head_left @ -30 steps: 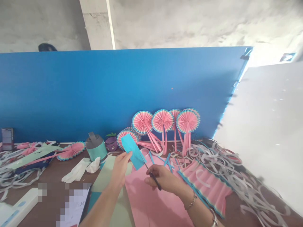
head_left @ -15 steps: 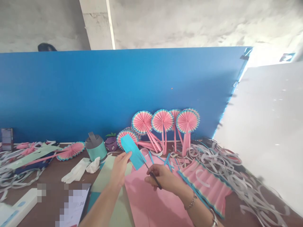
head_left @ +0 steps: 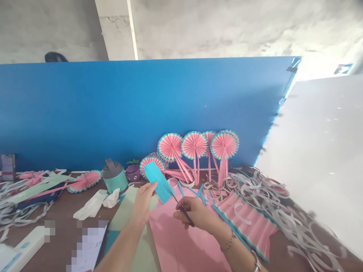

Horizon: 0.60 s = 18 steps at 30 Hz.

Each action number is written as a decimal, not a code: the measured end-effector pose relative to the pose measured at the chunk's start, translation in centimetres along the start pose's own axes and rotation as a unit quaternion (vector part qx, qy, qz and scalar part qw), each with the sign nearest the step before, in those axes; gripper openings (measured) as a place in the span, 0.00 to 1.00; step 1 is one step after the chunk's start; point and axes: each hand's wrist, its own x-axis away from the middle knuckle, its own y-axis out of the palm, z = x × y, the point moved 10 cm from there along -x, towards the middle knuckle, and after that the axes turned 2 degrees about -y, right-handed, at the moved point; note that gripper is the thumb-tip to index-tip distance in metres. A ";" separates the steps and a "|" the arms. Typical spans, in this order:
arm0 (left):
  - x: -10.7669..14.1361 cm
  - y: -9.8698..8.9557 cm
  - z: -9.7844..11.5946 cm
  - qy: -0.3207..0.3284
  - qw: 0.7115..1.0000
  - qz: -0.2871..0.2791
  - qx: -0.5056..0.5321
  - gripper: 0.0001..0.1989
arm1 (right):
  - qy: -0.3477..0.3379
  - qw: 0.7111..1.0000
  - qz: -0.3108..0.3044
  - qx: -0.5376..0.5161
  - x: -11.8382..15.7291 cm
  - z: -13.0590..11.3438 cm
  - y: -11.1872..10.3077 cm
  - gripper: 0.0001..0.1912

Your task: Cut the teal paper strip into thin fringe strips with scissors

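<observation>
Between the fingers and thumb of my left hand (head_left: 143, 196) is a strip of bright blue paper (head_left: 159, 180), tilted above the table. Dark-handled scissors (head_left: 185, 214) are gripped in my right hand (head_left: 195, 213), their blades reaching the right edge of the blue paper. Whether the blades are parted is hard to make out. Below both hands lies a large pink paper sheet (head_left: 181, 241), with pale green paper (head_left: 146, 253) to its left. Narrow blue paper strips (head_left: 200, 192) rest just beyond my right hand.
Pink pleated paper fans (head_left: 195, 145) lean against a blue partition (head_left: 127, 105). A folded pink sheet (head_left: 249, 223) and curled white strips (head_left: 295, 215) lie to the right. Leftward are a teal cup (head_left: 115, 182), crumpled tissue (head_left: 93, 204), a phone (head_left: 92, 245) and a purple pot (head_left: 132, 172).
Both hands, the blue paper and the scissors stay almost exactly where they were. The view shifts very slightly.
</observation>
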 end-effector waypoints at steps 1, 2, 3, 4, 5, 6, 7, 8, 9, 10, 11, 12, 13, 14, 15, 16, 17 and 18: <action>0.0 0.0 0.0 0.000 1.000 0.000 0.001 0.22 | -0.001 1.000 0.000 -0.001 0.0 -0.1 0.0 0.27; 0.0 0.0 0.0 0.000 1.000 0.000 0.003 0.22 | 0.000 1.000 0.000 -0.001 0.1 -0.1 0.0 0.27; 0.0 0.0 -0.1 -0.002 1.000 -0.001 0.004 0.22 | 0.002 1.000 0.003 -0.001 0.1 -0.2 -0.1 0.26; -0.1 0.0 -0.2 -0.004 1.000 0.001 0.005 0.22 | 0.004 1.000 0.006 0.001 0.2 -0.3 -0.1 0.26; -0.1 -0.1 -0.3 -0.005 1.000 0.002 0.006 0.21 | 0.007 1.000 0.008 0.002 0.3 -0.4 -0.2 0.25; -0.2 -0.1 -0.3 -0.007 1.000 0.003 0.006 0.21 | 0.010 1.000 0.008 0.004 0.4 -0.5 -0.2 0.24; -0.2 -0.1 -0.4 -0.007 1.000 0.003 0.007 0.21 | 0.011 1.000 0.008 0.004 0.5 -0.6 -0.2 0.23; -0.2 -0.1 -0.4 -0.008 1.000 0.004 0.008 0.21 | 0.011 1.000 0.007 0.004 0.5 -0.6 -0.1 0.22; -0.3 -0.1 -0.4 -0.008 1.000 0.005 0.010 0.21 | 0.011 1.000 0.006 0.004 0.6 -0.7 -0.1 0.22; -0.3 -0.1 -0.4 -0.008 1.000 0.004 0.011 0.21 | 0.011 1.000 0.006 0.005 0.6 -0.7 -0.1 0.22; -0.3 -0.1 -0.3 -0.008 1.000 0.003 0.012 0.21 | 0.011 1.000 0.006 0.005 0.5 -0.6 -0.1 0.22; -0.3 -0.1 -0.3 -0.007 1.000 0.002 0.012 0.21 | 0.012 1.000 0.007 0.008 0.5 -0.6 -0.1 0.21; -0.2 0.0 -0.2 -0.005 1.000 0.001 0.012 0.21 | 0.011 1.000 0.007 0.010 0.5 -0.5 -0.1 0.21; -0.2 0.0 -0.1 -0.005 1.000 0.000 0.011 0.20 | 0.011 1.000 0.008 0.013 0.4 -0.5 -0.1 0.22; -0.1 0.0 0.0 -0.005 1.000 0.001 0.010 0.20 | 0.009 1.000 0.007 0.015 0.3 -0.5 -0.2 0.22; -0.1 0.0 0.0 -0.007 1.000 0.004 0.009 0.20 | 0.007 1.000 0.007 0.016 0.3 -0.5 -0.2 0.22; 0.0 -0.1 0.0 -0.009 1.000 0.006 0.009 0.20 | 0.006 1.000 0.007 0.017 0.3 -0.5 -0.2 0.21; 0.1 -0.1 0.0 -0.011 1.000 0.009 0.008 0.20 | 0.005 1.000 0.007 0.017 0.2 -0.5 -0.3 0.21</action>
